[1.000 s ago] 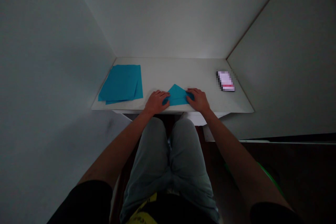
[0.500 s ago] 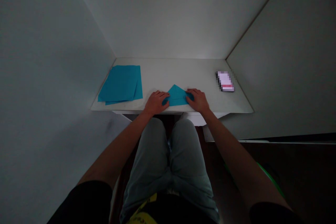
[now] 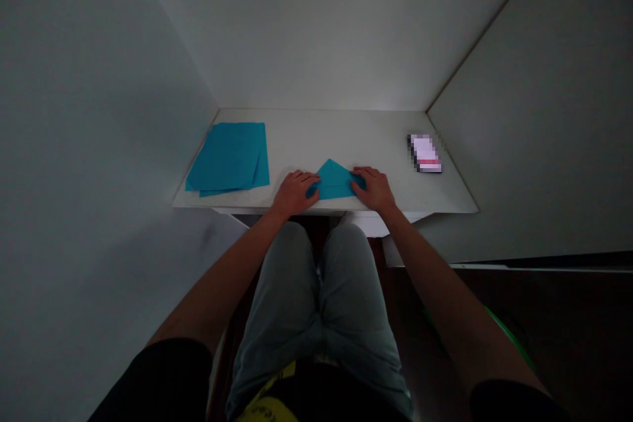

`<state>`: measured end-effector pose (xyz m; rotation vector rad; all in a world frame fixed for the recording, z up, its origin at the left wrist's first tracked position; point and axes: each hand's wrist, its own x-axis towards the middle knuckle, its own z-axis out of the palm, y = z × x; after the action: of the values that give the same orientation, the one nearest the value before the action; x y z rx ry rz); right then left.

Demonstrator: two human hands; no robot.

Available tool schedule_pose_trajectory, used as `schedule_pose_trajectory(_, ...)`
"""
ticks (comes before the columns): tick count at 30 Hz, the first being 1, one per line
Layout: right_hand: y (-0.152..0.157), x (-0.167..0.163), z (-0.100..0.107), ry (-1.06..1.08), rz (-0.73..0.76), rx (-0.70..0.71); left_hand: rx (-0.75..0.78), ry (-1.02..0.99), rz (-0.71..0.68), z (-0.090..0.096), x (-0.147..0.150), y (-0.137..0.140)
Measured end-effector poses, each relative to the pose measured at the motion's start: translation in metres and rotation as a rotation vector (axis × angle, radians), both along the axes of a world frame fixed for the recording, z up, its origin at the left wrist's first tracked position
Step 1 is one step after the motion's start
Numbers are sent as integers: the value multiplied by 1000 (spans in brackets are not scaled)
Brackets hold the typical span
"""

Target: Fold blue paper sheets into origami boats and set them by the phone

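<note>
A folded sheet of blue paper (image 3: 335, 183) lies near the front edge of the white table, its peak pointing away from me and a crease running across it. My left hand (image 3: 295, 192) grips its left end, with the thumb along the near side and the fingers over the far side. At the right end, my right hand (image 3: 372, 187) holds the paper the same way, thumb and fingers around the corner. Both outer corners are partly hidden by my fingers.
A stack of blue paper sheets (image 3: 225, 157) rests at the table's left. Toward the right lies a phone (image 3: 424, 153), its screen lit and blurred out. Walls enclose the white table (image 3: 316, 132) at the back and both sides. My legs are below its front edge.
</note>
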<state>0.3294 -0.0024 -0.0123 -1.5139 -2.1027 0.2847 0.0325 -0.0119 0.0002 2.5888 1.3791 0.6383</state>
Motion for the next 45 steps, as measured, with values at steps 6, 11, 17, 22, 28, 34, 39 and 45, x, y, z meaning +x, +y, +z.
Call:
schedule_pose_trajectory(6, 0, 0, 1, -5, 0, -11, 7, -1, -1, 1, 0, -1)
schedule_pose_trajectory(11, 2, 1, -2, -19, 9, -9, 3, 1, 4, 0, 0, -1)
schedule_pose_trajectory(17, 2, 2, -2, -43, 0, -6, 14, 1, -4, -2, -1, 1)
schedule_pose_trajectory(22, 1, 1, -3, -29, -8, -6, 7, -1, -8, -5, -1, 2)
schedule_pose_trajectory(28, 1, 0, -2, 6, 0, 0, 10, -5, -7, -5, -2, 2)
schedule_pose_trajectory(34, 2, 1, -3, 0, 3, -1, -12, -3, 8, -3, -1, 1)
schedule_pose_trajectory(39, 3, 2, -6, -1, 0, 18, 7, -13, 4, -4, -1, 1)
schedule_pose_trajectory(45, 3, 0, -5, 7, -6, 11, -2, -3, 5, -3, -1, 1)
